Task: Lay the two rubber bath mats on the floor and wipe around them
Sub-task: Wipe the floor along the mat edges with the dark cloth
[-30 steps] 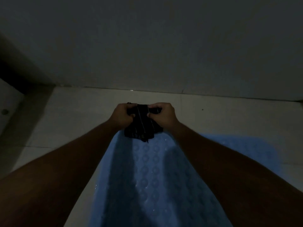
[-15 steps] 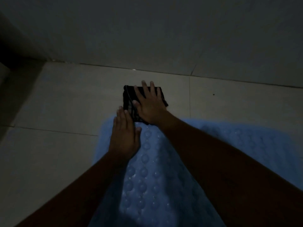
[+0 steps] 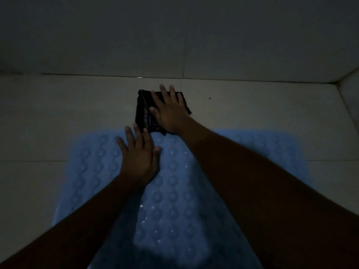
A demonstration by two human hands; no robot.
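A light blue rubber bath mat point(image 3: 174, 200) with raised round bumps lies flat on the pale tiled floor below me. A dark folded cloth point(image 3: 144, 111) rests on the floor just past the mat's far edge. My right hand point(image 3: 169, 111) presses flat on the cloth, fingers spread. My left hand point(image 3: 138, 158) lies palm down on the mat near its far edge, fingers apart, holding nothing. Only one mat is in view; my forearms hide part of it.
The tiled wall point(image 3: 174, 35) meets the floor point(image 3: 58, 105) a short way beyond the cloth. A second wall closes in at the far right corner point(image 3: 347, 98). A small dark speck point(image 3: 209, 98) sits on the tile right of the cloth. The room is dim.
Both hands held the bunched cloth above the mat a second ago. The cloth now lies on the floor under my right palm, and my left hand has dropped onto the mat.
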